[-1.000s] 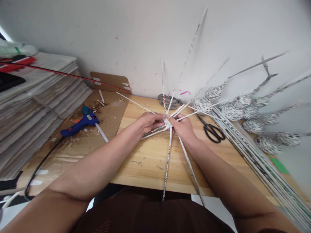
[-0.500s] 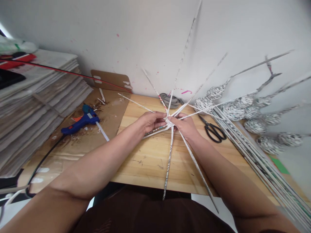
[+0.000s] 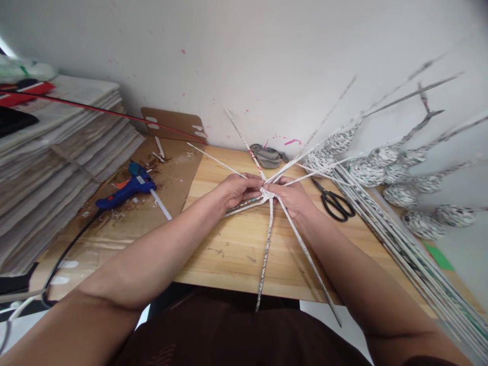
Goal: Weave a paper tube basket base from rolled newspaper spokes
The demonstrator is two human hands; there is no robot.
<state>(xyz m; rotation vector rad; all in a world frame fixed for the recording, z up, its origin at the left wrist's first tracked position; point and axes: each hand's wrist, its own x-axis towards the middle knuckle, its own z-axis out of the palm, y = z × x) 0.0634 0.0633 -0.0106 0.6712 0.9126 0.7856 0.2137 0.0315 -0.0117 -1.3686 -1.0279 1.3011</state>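
Note:
A star-shaped piece of rolled paper strips (image 3: 269, 194) is held over the wooden board, its several arms spreading in all directions. My left hand (image 3: 241, 189) pinches it at the left of its woven centre. From the right, my right hand (image 3: 290, 195) grips the same centre, thumb on top. One long strip slants up and to the right from the centre. Two arms of the piece point down toward my body. Parts of the fingers of both hands are hidden beneath the strips.
Black scissors (image 3: 336, 204) and a bundle of paper tubes (image 3: 404, 254) lie at the right, beside woven paper bulbs (image 3: 366, 172). At the left are a blue glue gun (image 3: 129, 189) and stacked newspapers (image 3: 68, 147). A grey object (image 3: 269, 156) sits near the wall.
The long strip that stood up toward the top of the view has swung down to the right. Both hands stay at the centre of the piece, nearly unmoved.

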